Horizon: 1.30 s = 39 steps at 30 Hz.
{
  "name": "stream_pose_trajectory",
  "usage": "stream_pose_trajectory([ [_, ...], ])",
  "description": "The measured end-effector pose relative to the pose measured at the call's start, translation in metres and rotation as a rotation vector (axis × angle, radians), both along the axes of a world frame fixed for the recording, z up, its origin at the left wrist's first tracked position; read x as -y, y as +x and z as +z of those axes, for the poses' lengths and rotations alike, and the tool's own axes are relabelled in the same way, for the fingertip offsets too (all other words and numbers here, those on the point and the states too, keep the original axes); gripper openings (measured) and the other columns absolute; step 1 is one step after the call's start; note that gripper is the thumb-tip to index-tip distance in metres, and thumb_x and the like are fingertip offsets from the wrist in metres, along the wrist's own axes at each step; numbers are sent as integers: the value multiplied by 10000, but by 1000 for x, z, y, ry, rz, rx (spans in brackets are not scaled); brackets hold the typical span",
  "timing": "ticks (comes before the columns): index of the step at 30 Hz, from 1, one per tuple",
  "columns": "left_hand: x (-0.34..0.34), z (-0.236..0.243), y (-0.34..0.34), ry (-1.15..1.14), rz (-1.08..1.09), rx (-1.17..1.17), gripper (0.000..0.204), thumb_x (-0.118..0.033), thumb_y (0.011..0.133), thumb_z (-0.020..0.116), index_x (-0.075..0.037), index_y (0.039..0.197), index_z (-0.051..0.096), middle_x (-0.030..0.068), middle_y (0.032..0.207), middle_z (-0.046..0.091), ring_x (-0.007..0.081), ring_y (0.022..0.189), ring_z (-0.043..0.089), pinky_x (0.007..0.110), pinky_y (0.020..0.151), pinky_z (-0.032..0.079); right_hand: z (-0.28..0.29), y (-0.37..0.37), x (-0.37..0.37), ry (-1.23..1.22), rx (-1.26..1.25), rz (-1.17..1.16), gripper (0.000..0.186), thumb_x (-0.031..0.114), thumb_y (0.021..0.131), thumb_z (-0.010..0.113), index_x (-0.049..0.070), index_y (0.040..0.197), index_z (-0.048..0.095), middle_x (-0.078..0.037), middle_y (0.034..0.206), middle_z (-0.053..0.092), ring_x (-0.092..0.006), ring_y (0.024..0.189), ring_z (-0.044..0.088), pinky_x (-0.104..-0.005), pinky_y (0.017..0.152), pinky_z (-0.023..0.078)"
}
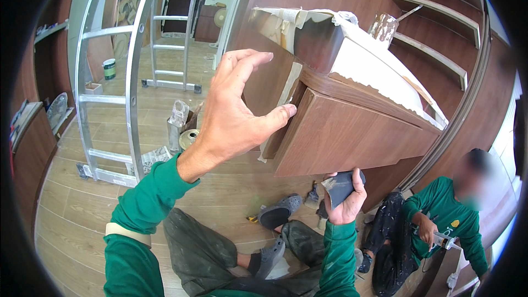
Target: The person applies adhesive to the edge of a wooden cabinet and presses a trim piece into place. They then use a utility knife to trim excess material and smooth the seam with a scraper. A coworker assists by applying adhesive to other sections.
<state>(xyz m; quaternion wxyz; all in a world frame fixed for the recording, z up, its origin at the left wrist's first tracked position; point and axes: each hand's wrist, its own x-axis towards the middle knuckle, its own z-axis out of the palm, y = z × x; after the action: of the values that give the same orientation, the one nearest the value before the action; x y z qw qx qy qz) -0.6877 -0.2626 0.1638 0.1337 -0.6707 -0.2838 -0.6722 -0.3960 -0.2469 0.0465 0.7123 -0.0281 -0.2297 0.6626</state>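
Observation:
My left hand (pixel 236 107) is raised with fingers spread and curved, its thumb tip at the left edge of a brown wood-grain cabinet door (pixel 355 132); whether it touches is unclear. My right hand (pixel 344 206), below the door, grips a dark grey sheet, apparently sandpaper (pixel 344 181). Above the door is a cabinet top with torn cream covering (pixel 374 77) and a dark curved corner (pixel 316 41). A paint-smeared container (pixel 383 28) with a stick in it stands on top.
Aluminium ladders (pixel 133 66) stand left. A co-worker (pixel 440 214) sits at lower right holding a sealant gun. A metal can (pixel 188 138) and tins lie on the wooden floor (pixel 82 203). Shelves (pixel 440 49) rise at upper right; side cabinets (pixel 33 154) line the far left.

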Motion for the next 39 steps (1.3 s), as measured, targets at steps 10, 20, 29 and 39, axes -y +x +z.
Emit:
stream_pose_trajectory([
  [10,-5,4,1,-18,48,7,716,-207,674,894,-29,1306,609,111,1264,576,243,1130,564,381,956,473,-2,1,-2,7,-12,-3,209,142,975,648,63,1166,612,-72,1154,678,-246,1016,633,-437,848,549],
  [20,-10,18,1,-151,-34,93,739,-277,635,907,-33,1277,634,105,1231,602,239,1120,568,384,888,476,-3,3,-1,15,-27,17,239,115,967,642,61,1197,609,-81,1173,678,-262,1040,633,-443,864,549],
  [29,-7,24,-7,-235,-388,342,590,-234,759,864,29,1243,654,123,1243,637,193,1113,586,288,813,495,-1,1,-1,11,-33,26,224,112,958,652,57,1172,613,-80,1154,677,-256,1028,629,-442,858,549],
  [39,0,0,-1,-65,-48,223,578,-249,767,875,-64,1268,652,60,1231,614,174,1076,578,329,833,451,-2,0,-1,16,2,-13,225,112,957,653,60,1172,608,-79,1165,670,-248,1028,623,-440,852,545],
])
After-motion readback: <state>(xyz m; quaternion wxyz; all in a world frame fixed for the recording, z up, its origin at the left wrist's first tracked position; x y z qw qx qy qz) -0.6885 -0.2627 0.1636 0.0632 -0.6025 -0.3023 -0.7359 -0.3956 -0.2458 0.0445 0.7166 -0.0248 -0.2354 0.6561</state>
